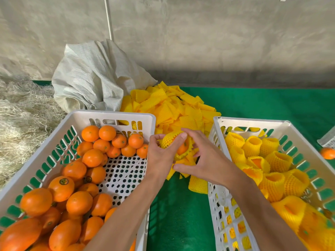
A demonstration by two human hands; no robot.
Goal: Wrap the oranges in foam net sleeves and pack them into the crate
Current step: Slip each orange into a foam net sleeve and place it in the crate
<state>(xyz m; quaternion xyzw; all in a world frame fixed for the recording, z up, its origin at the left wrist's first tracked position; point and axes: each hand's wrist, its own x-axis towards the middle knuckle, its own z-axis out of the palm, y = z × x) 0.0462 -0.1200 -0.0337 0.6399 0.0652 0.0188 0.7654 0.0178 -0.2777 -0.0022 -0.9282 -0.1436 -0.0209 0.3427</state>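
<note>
**A:** Two hands meet on one fruit now. Your left hand [159,153] and your right hand [201,160] both hold the same orange [181,148], between the two crates and just in front of the heap of loose sleeves [168,105].

**B:** How do my fingers stand?

**A:** The fingers [178,140] of your left hand curl around the foam net sleeve [170,140] and the orange inside it. The right fingers pinch the sleeve's open edge on the near side. The sleeve covers the far part of the fruit; the near part is bare and looks toward you.

**B:** So which way do I pull?

**A:** I think toward yourself, because the sleeve's opening faces your right hand. After that, the packing crate [253,122] lies to your right, very near your right forearm, with wrapped oranges [272,160] already in it. The crate of bare oranges [112,115] lies to your left. Your right hand is the nearer one for placing.
</note>
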